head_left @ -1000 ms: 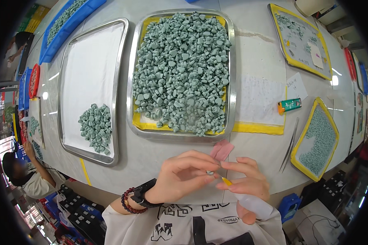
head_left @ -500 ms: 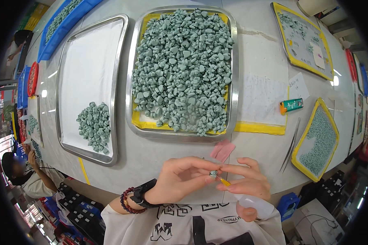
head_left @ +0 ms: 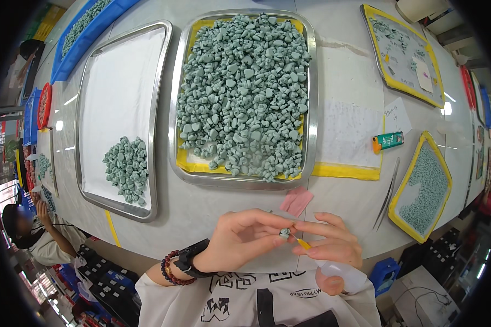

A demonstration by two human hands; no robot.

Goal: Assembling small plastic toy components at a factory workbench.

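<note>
**A small pile done, a heaped tray to go**

Standing by the long pale surface [head_left: 354, 87], I'd judge the work to be near its start. The big steel tray [head_left: 311, 109] in the middle is heaped almost edge to edge with little grey-green pieces [head_left: 244, 92], while the tray to its left [head_left: 159, 82] is mostly bare white lining, with only a modest pile of the same pieces [head_left: 126, 169] in its near corner. If that small pile is the finished lot, most of the heap is left.

One piece is in hand now. The left hand [head_left: 244, 240] is closed narrowly on a single grey-green piece [head_left: 284, 232], pinched between thumb and fingertips just above the near edge of the surface, in front of the person's chest. The right hand [head_left: 328, 246] is wrapped around a small white bottle [head_left: 341, 272] with a yellow nozzle [head_left: 303, 243]. The bottle's long axis runs from lower right up to the left, the nozzle pointing at the held piece and about touching it. The piece itself is too small to tell which way it faces.

A pink scrap [head_left: 296, 200] lies just beyond the hands, a pair of tweezers [head_left: 387, 193] to the right.
</note>
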